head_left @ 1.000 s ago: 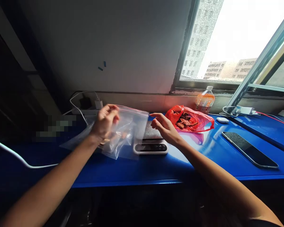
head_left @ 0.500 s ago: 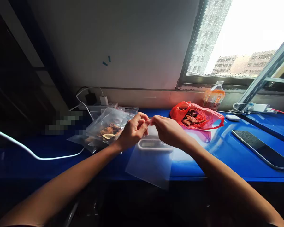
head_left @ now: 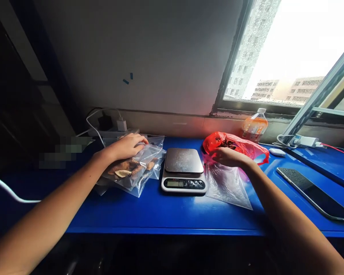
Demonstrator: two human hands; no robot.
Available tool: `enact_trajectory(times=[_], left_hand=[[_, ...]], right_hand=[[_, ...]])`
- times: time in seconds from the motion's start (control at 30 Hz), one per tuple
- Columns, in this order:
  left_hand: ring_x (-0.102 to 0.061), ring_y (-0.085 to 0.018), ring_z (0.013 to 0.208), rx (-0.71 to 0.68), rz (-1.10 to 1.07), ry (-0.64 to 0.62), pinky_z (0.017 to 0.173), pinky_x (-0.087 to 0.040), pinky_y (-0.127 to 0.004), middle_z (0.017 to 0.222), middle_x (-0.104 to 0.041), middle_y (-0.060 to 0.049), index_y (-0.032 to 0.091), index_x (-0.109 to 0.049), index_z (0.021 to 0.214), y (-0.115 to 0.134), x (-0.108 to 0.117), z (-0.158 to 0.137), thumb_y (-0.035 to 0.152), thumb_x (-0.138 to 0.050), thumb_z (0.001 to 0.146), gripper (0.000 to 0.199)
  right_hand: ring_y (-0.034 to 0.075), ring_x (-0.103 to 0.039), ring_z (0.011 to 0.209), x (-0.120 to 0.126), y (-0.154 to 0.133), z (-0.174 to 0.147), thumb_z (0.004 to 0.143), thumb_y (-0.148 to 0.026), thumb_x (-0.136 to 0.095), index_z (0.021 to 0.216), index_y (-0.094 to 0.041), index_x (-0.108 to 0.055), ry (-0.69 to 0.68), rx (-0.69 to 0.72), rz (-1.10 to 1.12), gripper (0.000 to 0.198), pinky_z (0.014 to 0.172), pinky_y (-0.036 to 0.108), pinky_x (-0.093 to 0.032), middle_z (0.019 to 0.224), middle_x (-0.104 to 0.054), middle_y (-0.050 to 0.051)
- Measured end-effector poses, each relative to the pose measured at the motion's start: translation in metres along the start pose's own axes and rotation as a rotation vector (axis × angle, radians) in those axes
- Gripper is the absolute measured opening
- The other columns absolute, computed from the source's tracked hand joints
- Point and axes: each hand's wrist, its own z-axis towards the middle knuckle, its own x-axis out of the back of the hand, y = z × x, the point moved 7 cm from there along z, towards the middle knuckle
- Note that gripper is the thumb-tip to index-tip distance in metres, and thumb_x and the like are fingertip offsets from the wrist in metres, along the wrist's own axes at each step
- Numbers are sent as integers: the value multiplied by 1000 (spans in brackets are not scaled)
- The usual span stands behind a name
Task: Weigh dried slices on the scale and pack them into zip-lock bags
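Loosely bent, the fingers of my left hand [head_left: 130, 146] lie palm-down over the upper end of the clear zip bags [head_left: 125, 172]; from where I sit, I cannot tell whether they pinch any plastic. At my right hand [head_left: 227, 156] the fingertips are turned away from me, so I cannot tell if they grip the flat clear bag [head_left: 228, 187] whose upper end meets them. That bag slants toward the front edge of the blue table [head_left: 172, 217]. Under my left hand, the zip bags overlap in a pile, with brown dried pieces [head_left: 136, 168] showing through the film. Between my two hands I see the kitchen scale [head_left: 184, 160], its metal plate bare and its display reading zeros. Just behind my right hand sits the red plastic bag [head_left: 248, 147], open, with dark pieces inside. Farther out, an orange drink bottle [head_left: 255, 126] stands against the wall, a small white case [head_left: 277, 152] lies to the right of the red bag, and a phone [head_left: 315, 194] rests nearer me, at the right.
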Motion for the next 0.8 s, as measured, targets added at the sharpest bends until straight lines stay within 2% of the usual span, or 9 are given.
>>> enact_trajectory(times=[0.1,0.17,0.27,0.47,0.7,0.8], left_hand=[[-55,-27,113,-13,24,85,101,-41,-42,114,-66,-9,18,-65,107,6,2,-7,33,-45,84,34],[-56,-26,113,-23,43,137,100,-42,-40,113,-67,-10,18,-65,107,9,7,-9,31,-45,84,33],[-59,-26,111,-29,70,172,99,-43,-40,113,-68,-8,19,-64,108,13,10,-11,30,-47,84,31],[-67,-22,98,-112,-17,150,89,-47,-34,106,-73,-4,20,-65,110,19,1,-11,27,-51,84,30],[-69,-18,85,-146,-72,216,75,-49,-28,94,-75,0,24,-65,113,18,-7,-10,26,-53,84,32],[-69,-18,84,-176,-88,236,77,-50,-29,93,-75,-2,22,-66,110,22,-5,-11,26,-51,85,29]], right_hand=[[16,-59,65,1,-5,2,79,-15,-53,75,-16,-67,57,14,-43,15,64,28,-44,77,-70,8],[19,-62,74,11,-11,0,82,-18,-52,79,-15,-67,180,22,-40,16,68,30,-45,85,-71,11],[19,-63,74,23,-26,-5,86,-22,-51,85,-16,-67,314,42,32,17,68,30,-46,86,-71,10],[18,-66,77,13,-63,-6,88,-20,-49,91,-16,-68,266,123,119,19,72,30,-49,92,-73,9],[17,-66,71,5,-58,-2,89,-21,-50,90,-16,-68,260,102,169,19,68,28,-48,87,-73,8],[17,-65,71,7,-57,-4,88,-22,-49,88,-15,-67,272,91,200,19,68,28,-47,85,-72,8]])
